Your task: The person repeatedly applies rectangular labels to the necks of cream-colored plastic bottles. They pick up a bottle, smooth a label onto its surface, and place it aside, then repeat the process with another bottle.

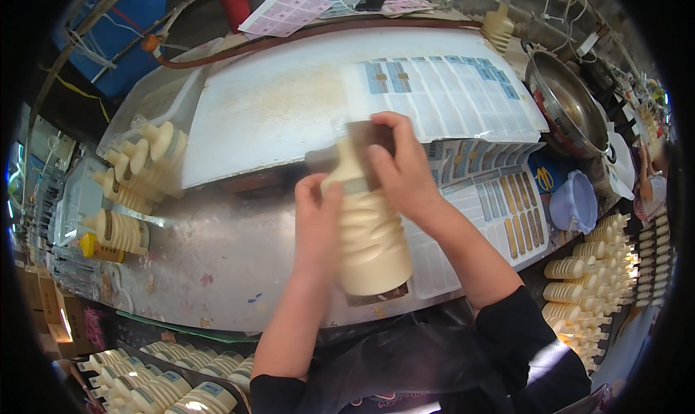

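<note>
A cream, ribbed bottle-shaped piece with a narrow neck stands nearly upright in front of me at the table's near edge. My left hand, smeared by motion, grips it by the shoulder, where a greyish label band runs round. In my right hand a dark brown flat pad is pinched between thumb and fingers, close against the bottle's neck. Whether the pad presses on the label cannot be made out. Under the bottle's base shows the edge of a dark, patterned piece.
A slanted white board carries a sheet of blue labels; another label sheet lies at right. Several similar bottles stand left. Beyond the right edge are a metal pan, a purple bucket and more bottles.
</note>
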Demonstrator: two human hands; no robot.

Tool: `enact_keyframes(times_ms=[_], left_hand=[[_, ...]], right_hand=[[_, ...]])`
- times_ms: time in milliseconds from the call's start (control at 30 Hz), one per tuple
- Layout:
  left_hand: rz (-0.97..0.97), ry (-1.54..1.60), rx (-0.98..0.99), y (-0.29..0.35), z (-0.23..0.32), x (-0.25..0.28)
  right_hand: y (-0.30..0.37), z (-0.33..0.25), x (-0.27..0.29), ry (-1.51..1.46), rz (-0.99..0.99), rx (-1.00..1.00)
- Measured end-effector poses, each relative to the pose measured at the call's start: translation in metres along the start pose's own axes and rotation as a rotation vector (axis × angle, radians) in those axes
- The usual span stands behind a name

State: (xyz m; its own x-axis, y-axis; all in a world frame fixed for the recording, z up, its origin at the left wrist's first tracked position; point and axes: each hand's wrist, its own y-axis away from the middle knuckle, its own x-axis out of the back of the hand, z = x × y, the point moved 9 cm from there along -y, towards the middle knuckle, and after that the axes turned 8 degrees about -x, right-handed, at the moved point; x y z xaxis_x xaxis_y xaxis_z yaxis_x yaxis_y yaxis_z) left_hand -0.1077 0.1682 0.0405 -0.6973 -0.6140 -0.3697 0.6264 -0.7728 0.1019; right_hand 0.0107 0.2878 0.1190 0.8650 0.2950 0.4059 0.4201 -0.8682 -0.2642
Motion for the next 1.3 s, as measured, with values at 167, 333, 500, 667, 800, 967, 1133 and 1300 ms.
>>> enact_keyframes(times_ms=[167,333,500,667,800,967,1133,1300], left_hand=[[0.016,0.020,-0.002,-0.005,-0.012,0.013],[-0.020,0.097,0.018,-0.003,-0.012,0.012],[-0.172,-0.124,-0.046,0.018,-0.006,-0.003],[-0.226,-0.179,0.014,0.020,-0.003,-0.008],[-0.171,-0.427,-0.056,0.018,-0.008,-0.004],[-0.212,-0.676,-0.264,0.017,0.006,-0.014],[-0.172,-0.676,-0.291,0.018,0.019,-0.013],[-0.060,-0.615,-0.142,-0.001,0.004,0.006]], right_hand=[[0.002,0.056,0.011,-0.113,0.049,0.022],[-0.001,0.031,0.021,-0.081,0.038,0.085],[0.000,0.042,0.013,-0.207,-0.024,-0.068],[-0.001,0.031,0.017,-0.069,0.038,-0.049],[0.000,-0.009,-0.001,-0.035,-0.025,-0.051],[0.008,-0.058,-0.041,0.243,-0.092,0.093],[0.008,-0.055,-0.053,0.174,-0.199,-0.019],[-0.001,-0.018,-0.004,0.180,-0.053,0.020]])
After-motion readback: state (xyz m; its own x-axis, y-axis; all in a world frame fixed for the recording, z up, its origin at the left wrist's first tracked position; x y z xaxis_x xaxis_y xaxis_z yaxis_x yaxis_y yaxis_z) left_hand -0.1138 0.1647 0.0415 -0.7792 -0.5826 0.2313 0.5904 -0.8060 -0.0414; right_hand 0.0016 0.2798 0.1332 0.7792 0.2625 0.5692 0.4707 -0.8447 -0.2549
